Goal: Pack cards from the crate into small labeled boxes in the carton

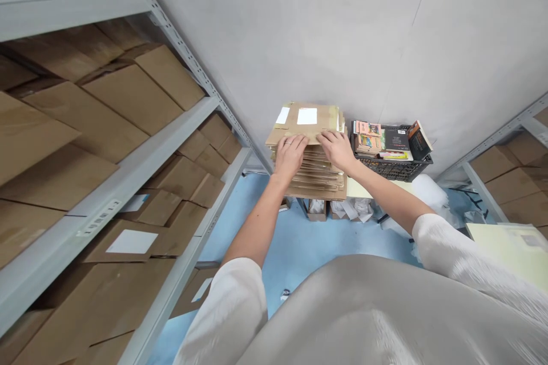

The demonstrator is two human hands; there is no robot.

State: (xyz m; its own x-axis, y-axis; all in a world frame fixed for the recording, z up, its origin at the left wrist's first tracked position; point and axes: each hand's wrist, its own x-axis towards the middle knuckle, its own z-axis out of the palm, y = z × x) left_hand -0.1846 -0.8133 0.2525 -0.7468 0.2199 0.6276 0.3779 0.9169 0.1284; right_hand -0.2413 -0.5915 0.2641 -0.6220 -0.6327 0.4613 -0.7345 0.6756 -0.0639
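Observation:
A tall stack of flattened brown cardboard boxes [314,168] stands against the grey wall, its top sheet [319,121] bearing two white labels. My left hand [290,154], a ring on one finger, rests on the near left edge of the stack with its fingers curled over the top sheets. On the near right edge lies my right hand [338,148], its fingers pressed down on the top sheet. Both hands are closed on the upper sheets.
A black crate [391,168] with books stands right of the stack. Grey metal shelving [128,165] packed with cardboard boxes runs along the left, and more shelving [492,142] is at the right. Small boxes and white wrapping lie on the blue floor [295,239].

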